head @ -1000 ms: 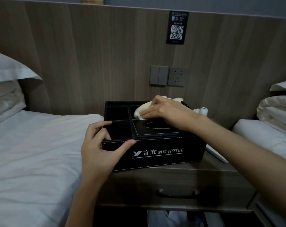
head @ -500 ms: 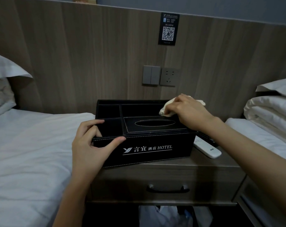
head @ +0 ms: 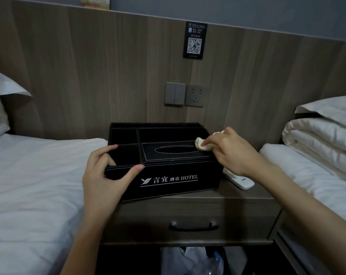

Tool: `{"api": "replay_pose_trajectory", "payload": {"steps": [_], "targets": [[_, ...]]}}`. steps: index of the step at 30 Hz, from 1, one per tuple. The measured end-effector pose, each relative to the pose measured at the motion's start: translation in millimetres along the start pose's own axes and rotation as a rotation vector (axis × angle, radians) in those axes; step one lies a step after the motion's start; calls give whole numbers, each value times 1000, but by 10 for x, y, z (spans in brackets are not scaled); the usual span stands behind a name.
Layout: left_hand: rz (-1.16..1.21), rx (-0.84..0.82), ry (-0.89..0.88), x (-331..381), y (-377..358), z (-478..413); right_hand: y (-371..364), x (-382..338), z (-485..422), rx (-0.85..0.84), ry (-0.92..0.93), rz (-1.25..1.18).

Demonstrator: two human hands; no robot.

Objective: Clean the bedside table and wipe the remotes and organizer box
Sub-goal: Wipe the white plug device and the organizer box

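Note:
A black organizer box [head: 168,181] with white HOTEL lettering stands on the wooden bedside table [head: 237,195]. My left hand [head: 106,175] grips its front left corner, thumb on the front face and fingers inside a compartment. My right hand [head: 233,153] holds a crumpled pale cloth [head: 203,144] against the right end of the box's tissue-slot lid. A white remote [head: 241,180] lies on the table right of the box, partly hidden under my right wrist.
White beds flank the table on the left [head: 33,185] and right [head: 317,175], with folded bedding [head: 323,139] at the right. Behind are a wood headboard with a switch and socket [head: 185,94] and a QR sign [head: 194,40]. A drawer handle [head: 194,227] faces me; bags [head: 192,261] lie below.
My right hand has slid the cloth from the left part of the box top to its right end. My left hand keeps its grip on the front left corner.

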State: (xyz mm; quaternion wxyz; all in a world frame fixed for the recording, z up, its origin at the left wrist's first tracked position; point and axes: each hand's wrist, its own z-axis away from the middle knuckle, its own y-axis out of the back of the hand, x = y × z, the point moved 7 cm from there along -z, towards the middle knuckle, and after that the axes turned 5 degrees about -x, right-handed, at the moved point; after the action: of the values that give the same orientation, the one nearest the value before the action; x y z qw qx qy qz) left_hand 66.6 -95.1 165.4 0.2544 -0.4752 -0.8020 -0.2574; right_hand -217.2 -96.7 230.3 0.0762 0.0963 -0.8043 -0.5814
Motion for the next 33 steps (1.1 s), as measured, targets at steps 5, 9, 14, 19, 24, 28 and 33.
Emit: {"api": "replay_pose_trajectory", "payload": {"steps": [5, 9, 14, 19, 24, 28, 33], "targets": [[-33, 1, -8, -2, -3, -11, 239, -17, 229, 158, -23, -171], [-20, -13, -28, 12, -8, -5, 394, -103, 83, 339, 57, -232], [2, -12, -38, 29, 3, -12, -10, -243, -433, 16, 75, -213], [24, -4, -17, -7, -11, -8, -200, -218, -569, -77, -2, -238], [14, 5, -25, 9, -16, -6, -176, -254, -489, -34, -1, -266], [-7, 18, -12, -1, -24, 5, -149, -339, -234, 88, 69, -352], [-30, 28, -15, -16, -23, 12, -117, -536, 252, 350, 104, -391]]}}
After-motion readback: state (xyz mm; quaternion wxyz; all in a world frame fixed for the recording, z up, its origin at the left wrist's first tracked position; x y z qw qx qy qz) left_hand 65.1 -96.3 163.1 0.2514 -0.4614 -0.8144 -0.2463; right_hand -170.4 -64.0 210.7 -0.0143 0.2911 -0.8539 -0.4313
